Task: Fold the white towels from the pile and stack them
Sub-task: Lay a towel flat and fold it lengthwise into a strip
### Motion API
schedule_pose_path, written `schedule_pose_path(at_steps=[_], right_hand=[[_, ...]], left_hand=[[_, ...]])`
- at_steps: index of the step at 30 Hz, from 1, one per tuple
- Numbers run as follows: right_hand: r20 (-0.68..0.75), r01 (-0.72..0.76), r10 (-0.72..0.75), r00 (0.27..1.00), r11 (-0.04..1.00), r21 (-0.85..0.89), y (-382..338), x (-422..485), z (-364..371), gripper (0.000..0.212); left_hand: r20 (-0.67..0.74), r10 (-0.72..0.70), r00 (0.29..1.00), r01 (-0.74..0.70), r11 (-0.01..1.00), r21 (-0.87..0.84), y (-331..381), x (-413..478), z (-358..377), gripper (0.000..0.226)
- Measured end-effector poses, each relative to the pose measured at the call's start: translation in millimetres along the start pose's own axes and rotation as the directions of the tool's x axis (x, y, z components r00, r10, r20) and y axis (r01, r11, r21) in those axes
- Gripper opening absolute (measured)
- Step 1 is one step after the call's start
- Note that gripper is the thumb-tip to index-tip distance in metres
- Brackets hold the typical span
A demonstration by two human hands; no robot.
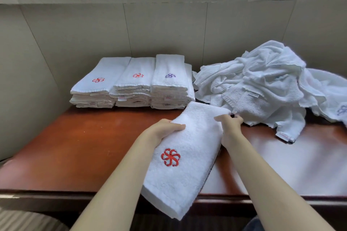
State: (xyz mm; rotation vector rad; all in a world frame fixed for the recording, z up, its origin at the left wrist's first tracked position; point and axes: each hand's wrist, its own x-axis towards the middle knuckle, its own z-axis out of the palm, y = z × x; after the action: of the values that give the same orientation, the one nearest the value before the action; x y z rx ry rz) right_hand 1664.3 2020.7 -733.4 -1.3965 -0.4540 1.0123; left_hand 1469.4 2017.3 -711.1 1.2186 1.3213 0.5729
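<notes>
Both hands hold one folded towel [187, 146] above the near part of the brown table [75, 146]. The left hand [163, 130] grips its left edge: the thumb lies on top of the cloth and the other fingers are hidden under it. The right hand [230, 124] pinches the right edge close to the far corner, with the fingers curled around the border. Between the two hands the towel lies flat and long, and its near end hangs over the table edge. Below the left thumb, toward the person, there is a red emblem [170, 157], stitched like a pinwheel flower; it has no letters.

Beyond the fingertips, against the wall, stand three stacks [134, 90] of folded white towels, side by side and touching. The top towels of the left and middle stacks carry the same red emblem, and the right one has a purple emblem [170, 75]. Small white labels [121, 98] with red writing show on the front folds, but they are too small to read.

Just to the right of the right hand's fingers lies the pile [262, 84] of unfolded white towels, crumpled. One tag [253, 95] with dark print shows on it, not readable.
</notes>
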Motion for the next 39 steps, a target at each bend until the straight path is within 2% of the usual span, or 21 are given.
schedule_pose_path(at_steps=[1,4,6,8,10,12,16,21,24,25,28,31,36,39], right_hand=[[0.044,-0.086,0.083,0.996,0.992,0.087,-1.5,0.7,-5.5,0.056],[0.273,-0.273,0.231,0.934,0.954,0.125,-4.7,-2.5,-19.5,0.007],[0.439,-0.324,0.255,0.862,0.942,0.09,-8.0,-10.1,-22.9,0.013],[0.538,-0.295,0.207,0.817,0.952,0.083,-14.0,-20.9,-20.9,0.018],[0.61,-0.222,0.071,0.789,0.959,0.176,-19.6,-29.8,-14.5,0.018],[0.65,-0.148,-0.056,0.758,0.956,0.254,-26.8,-39.6,-6.8,0.022],[0.735,-0.027,-0.127,0.666,0.981,0.194,-41.6,-59.9,8.3,0.026],[0.778,0.054,-0.087,0.622,0.996,0.068,-69.6,-75.2,31.2,0.031],[0.865,0.217,-0.12,0.488,0.976,0.013,-87.2,-84.0,52.4,0.023],[0.87,0.267,-0.133,0.474,0.964,0.002,-92.5,-88.5,61.0,0.022],[0.813,0.388,-0.259,0.521,0.921,0.044,-113.6,-104.9,90.2,0.02],[0.81,0.429,-0.338,0.479,0.895,0.119,-138.1,-122.2,120.3,0.016],[0.788,0.441,-0.411,0.458,0.875,0.201,-170.3,-150.3,169.9,0.008],[0.778,0.465,-0.44,0.449,0.858,0.217,-181.9,-163.8,197.4,0.007]], left_hand=[[0.009,-0.028,1.0,0.029,0.998,-0.049,0.4,-1.9,2.5,0.034],[0.155,-0.04,0.987,0.083,0.956,-0.282,1.0,-9.4,5.5,0.019],[0.231,0.02,0.973,0.069,0.927,-0.369,3.8,-17.6,4.5,0.021],[0.242,0.059,0.969,0.034,0.932,-0.361,11.2,-29.9,2.5,0.027],[0.204,0.082,0.976,-0.012,0.946,-0.323,20.0,-43.0,-0.7,0.034],[0.121,0.159,0.98,-0.119,0.95,-0.288,25.9,-52.0,-6.6,0.031],[-0.156,0.309,0.938,-0.341,0.901,-0.269,30.2,-68.8,-22.2,0.032],[-0.334,0.432,0.838,-0.51,0.838,-0.193,41.8,-85.9,-44.4,0.036],[-0.427,0.499,0.754,-0.607,0.778,-0.162,60.1,-95.5,-63.1,0.031],[-0.453,0.516,0.727,-0.632,0.761,-0.146,67.6,-99.5,-70.6,0.027],[-0.504,0.57,0.649,-0.695,0.714,-0.087,92.0,-114.7,-97.9,0.012],[-0.533,0.608,0.588,-0.719,0.695,0.0,116.2,-133.0,-131.3,0.011],[-0.571,0.641,0.512,-0.736,0.671,0.093,151.2,-159.7,-178.0,0.043],[-0.607,0.656,0.449,-0.739,0.654,0.161,166.3,-165.0,-203.8,0.047]])
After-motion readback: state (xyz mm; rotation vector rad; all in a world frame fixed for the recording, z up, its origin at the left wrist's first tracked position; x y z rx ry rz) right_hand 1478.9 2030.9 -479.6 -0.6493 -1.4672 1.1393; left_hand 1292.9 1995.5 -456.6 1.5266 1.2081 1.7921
